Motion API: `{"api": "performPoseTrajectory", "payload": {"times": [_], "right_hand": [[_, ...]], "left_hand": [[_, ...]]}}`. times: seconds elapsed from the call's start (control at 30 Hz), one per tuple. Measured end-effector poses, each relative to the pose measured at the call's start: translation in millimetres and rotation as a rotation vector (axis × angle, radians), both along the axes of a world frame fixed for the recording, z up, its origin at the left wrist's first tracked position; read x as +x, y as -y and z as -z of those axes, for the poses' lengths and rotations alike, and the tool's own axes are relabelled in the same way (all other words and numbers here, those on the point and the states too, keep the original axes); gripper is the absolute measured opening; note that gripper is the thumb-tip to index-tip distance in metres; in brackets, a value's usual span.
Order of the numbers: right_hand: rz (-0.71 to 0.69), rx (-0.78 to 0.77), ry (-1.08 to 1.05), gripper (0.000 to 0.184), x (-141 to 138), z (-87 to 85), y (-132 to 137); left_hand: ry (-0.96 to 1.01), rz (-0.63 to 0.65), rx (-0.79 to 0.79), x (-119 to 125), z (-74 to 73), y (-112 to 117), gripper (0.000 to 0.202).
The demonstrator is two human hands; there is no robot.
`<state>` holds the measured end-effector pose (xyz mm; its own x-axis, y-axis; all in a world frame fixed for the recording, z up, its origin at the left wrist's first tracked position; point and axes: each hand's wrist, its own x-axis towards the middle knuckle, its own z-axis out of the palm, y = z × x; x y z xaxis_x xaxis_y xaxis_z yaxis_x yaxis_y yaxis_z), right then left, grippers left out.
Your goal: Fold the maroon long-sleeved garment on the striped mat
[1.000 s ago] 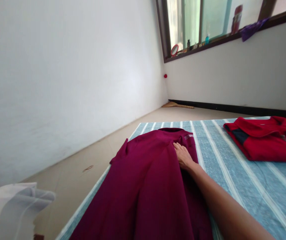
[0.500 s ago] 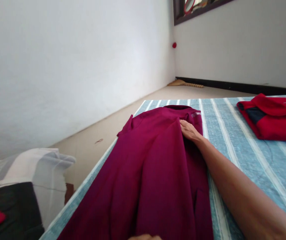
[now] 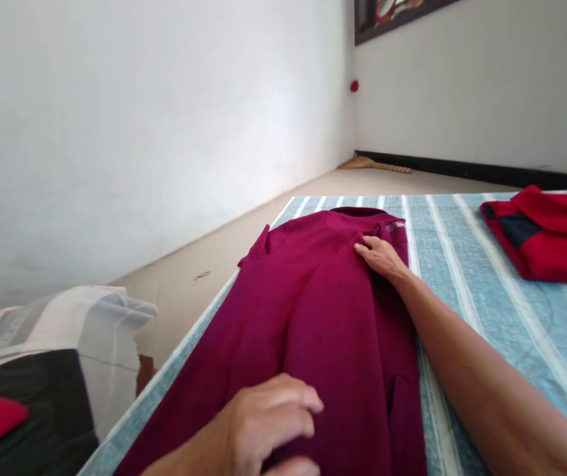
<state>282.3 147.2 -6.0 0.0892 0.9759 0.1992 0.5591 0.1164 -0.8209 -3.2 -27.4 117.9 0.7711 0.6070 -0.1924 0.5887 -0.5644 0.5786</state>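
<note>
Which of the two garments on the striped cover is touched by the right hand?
The maroon garment, laid out long under the right hand. The folded red garment, with its dark panel, lies farther right, apart from that hand.

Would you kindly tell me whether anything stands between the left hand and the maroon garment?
Nothing visible does: the left hand is over the maroon garment, and the right hand touches it farther away.
</note>
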Motion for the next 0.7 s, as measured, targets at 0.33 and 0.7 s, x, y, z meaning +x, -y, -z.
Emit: {"api": "performPoseTrajectory", "payload": {"times": [0.33,0.7], "right_hand": [[0.099,0.033,-0.003,0.040,-4,10.1,-6],[0.184,0.094,-0.136,0.055,-6,23.2,-16]], "left_hand": [[-0.043,-0.449,0.319,81,54.1,-173,0.023],[-0.035,-0.461,0.128,94,71.2,-209,0.020]]}}
